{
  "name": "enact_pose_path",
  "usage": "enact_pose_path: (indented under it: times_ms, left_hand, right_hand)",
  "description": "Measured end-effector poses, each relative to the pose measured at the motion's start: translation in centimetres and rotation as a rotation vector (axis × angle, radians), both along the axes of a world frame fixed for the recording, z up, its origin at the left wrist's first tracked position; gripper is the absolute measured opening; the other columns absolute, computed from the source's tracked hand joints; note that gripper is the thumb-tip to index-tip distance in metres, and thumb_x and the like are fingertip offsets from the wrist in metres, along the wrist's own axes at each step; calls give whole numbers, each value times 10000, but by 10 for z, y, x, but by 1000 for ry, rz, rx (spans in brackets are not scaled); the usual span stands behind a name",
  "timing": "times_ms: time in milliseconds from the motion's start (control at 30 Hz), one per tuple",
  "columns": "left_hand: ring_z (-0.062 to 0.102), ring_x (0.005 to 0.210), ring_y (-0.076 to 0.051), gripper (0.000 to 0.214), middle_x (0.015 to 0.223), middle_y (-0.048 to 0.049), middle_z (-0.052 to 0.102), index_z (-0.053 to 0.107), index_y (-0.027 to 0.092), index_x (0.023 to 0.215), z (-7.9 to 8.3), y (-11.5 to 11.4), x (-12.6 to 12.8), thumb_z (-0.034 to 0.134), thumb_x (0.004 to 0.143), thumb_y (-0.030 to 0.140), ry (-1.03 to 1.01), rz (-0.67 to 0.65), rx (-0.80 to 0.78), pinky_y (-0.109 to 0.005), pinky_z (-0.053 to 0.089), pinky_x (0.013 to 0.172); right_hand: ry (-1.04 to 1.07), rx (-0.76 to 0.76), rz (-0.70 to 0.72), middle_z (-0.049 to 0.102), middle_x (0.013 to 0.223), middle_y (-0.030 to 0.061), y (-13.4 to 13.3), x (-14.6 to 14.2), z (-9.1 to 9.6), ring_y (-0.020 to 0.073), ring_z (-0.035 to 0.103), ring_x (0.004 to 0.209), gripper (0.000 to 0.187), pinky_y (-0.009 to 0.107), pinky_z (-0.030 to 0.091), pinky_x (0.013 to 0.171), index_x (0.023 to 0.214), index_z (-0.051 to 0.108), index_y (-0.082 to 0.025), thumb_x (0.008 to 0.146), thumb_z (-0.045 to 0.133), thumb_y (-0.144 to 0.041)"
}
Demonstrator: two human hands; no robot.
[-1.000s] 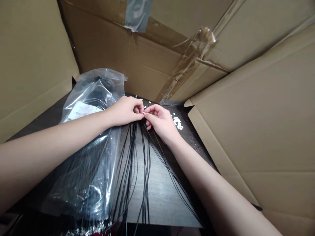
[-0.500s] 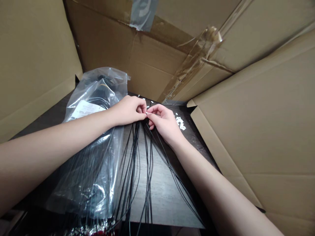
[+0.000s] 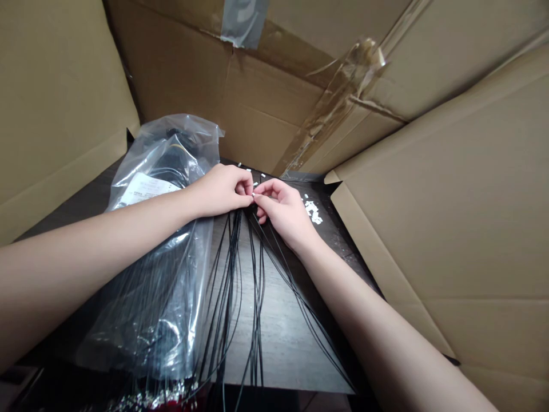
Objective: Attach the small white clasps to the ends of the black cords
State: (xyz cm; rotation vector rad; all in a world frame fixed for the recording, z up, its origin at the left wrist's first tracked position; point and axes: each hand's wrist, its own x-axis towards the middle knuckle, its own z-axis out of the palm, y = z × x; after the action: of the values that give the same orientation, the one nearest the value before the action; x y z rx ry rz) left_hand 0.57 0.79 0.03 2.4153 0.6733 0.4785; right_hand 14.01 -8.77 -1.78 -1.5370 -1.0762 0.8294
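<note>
Fig.: left hand (image 3: 218, 190) and right hand (image 3: 283, 214) pinching a white tip (image 3: 253, 195) between the fingertips.

Both thumb-and-forefinger pinches are nearly closed on it; it is too small to identify surely, perhaps a connector. Black cords (image 3: 235, 257) fall below the fingers; loose white pieces (image 3: 313, 212) lie right of them, and a plastic bag (image 3: 163, 320) lies left. The pinch calls for steady alignment.
</note>
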Motion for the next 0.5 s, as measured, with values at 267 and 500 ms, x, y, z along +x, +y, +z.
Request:
enact_pose_path:
  times_ms: [267, 500]
  left_hand:
    - [627, 661, -120, 132, 751, -1, 728, 713, 157, 801, -1, 1, -1, 648, 747, 257, -11, -8, -2, -222, 405, 628]
    - [619, 658, -118, 116, 736, 6, 714, 714, 154, 806, 0, -1, 0, 655, 747, 234, 0, 10, -18, -231, 401, 643]
  right_hand:
    - [5, 4, -2, 555, 625, -60, 1, 0, -1, 35, 496, 441, 56, 148, 444, 420, 787, 575, -166, 767, 626, -176]
    - [1, 3, -8, 556, 624, -60, 1, 0, 0, 34, 495, 432, 39, 150, 448, 413, 781, 576, -167, 780, 613, -153]
